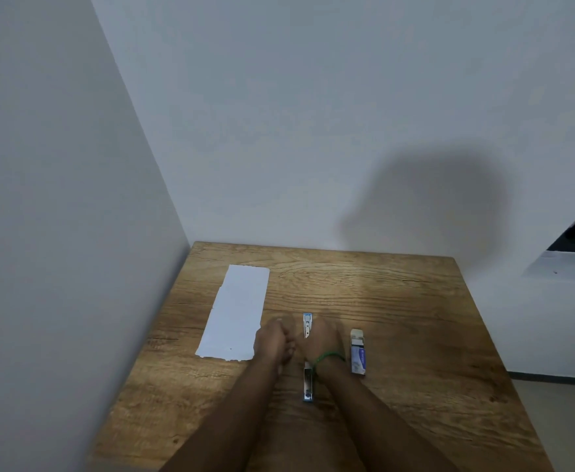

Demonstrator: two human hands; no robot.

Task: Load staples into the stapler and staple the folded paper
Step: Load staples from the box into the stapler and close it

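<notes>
Nearest, opened flat on grained wooden worktop (398,335): slim blue-and-silver metal stapler (307,386), stiff, light, probably slick. Best pinched by its sides. Over its middle, right grip (320,338); cannot tell whether clamped. Just left of stapler, left grip (272,338), curled, contents hidden. Beside stapler's right, small blue-white cardboard staple box (358,356). Far-left of stapler, thin floppy folded white paper (236,311).

Readable text: none could be made out anywhere in the view.
Staple box (358,352), just right of the stapler (307,325): it carried blue and white print on its top face, but the print was too small and blurred to read any word, brand or number.
</notes>
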